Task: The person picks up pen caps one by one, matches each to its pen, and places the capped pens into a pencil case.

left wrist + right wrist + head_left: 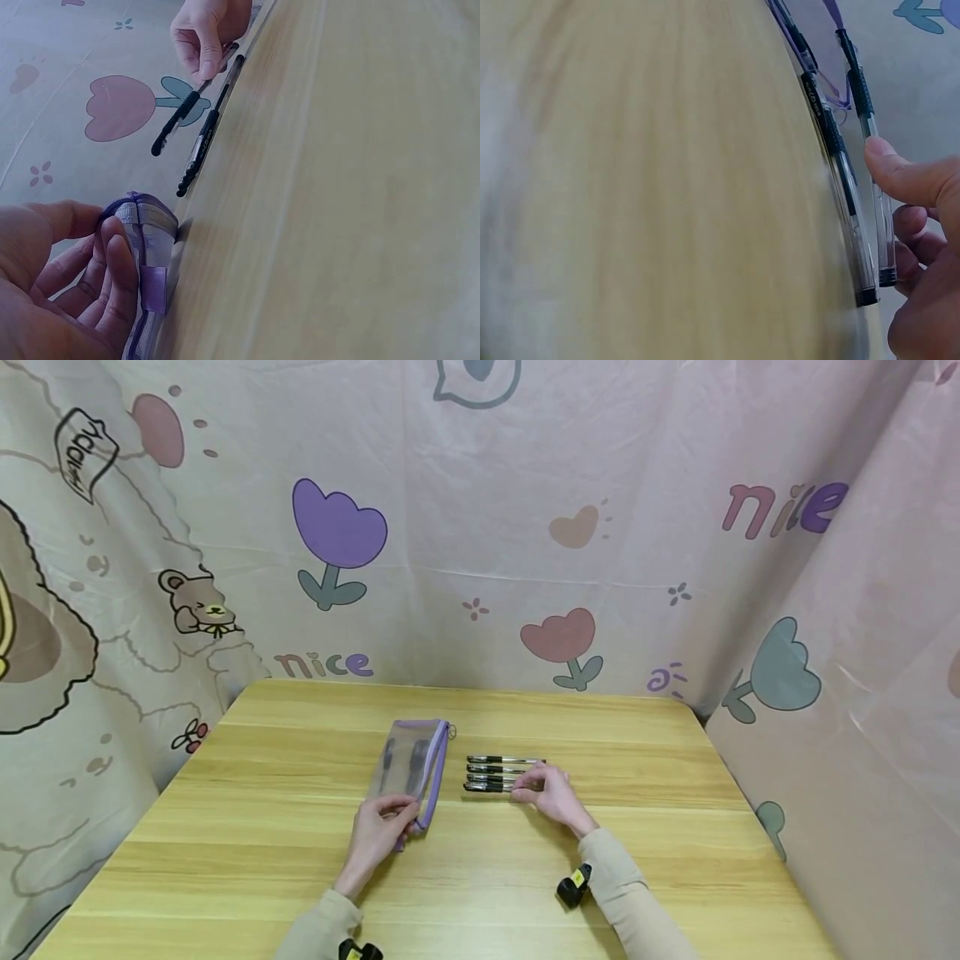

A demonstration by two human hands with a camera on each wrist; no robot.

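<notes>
Your left hand (378,835) grips the near end of the pencil case (411,770), fingers curled round its purple edge; the left wrist view shows this close, the fingertips (120,259) folded over the zip end of the case (146,247), which the head view only hints at. Your right hand (546,793) rests at the right ends of the pens (495,773), thumb and fingers pinching one of them. The head view shows four pens in a neat row, lying left to right, just right of the case and apart from it. The left wrist view shows only two pens (199,127), and there your right hand (206,34) has a pen raised off the table at a tilt, tip end lower. The right wrist view confirms it: thumb (900,176) on top of the clear barrel, the pen (870,161) held just beside its neighbour (836,169) flat on the wood. Both forearms come in from the near edge, sleeves beige, wrists low over the table (300,860). The case lies lengthwise away from you near the table's middle, two dark things visible through its clear side. A printed cloth (562,527) with tulips hangs behind and to both sides.
</notes>
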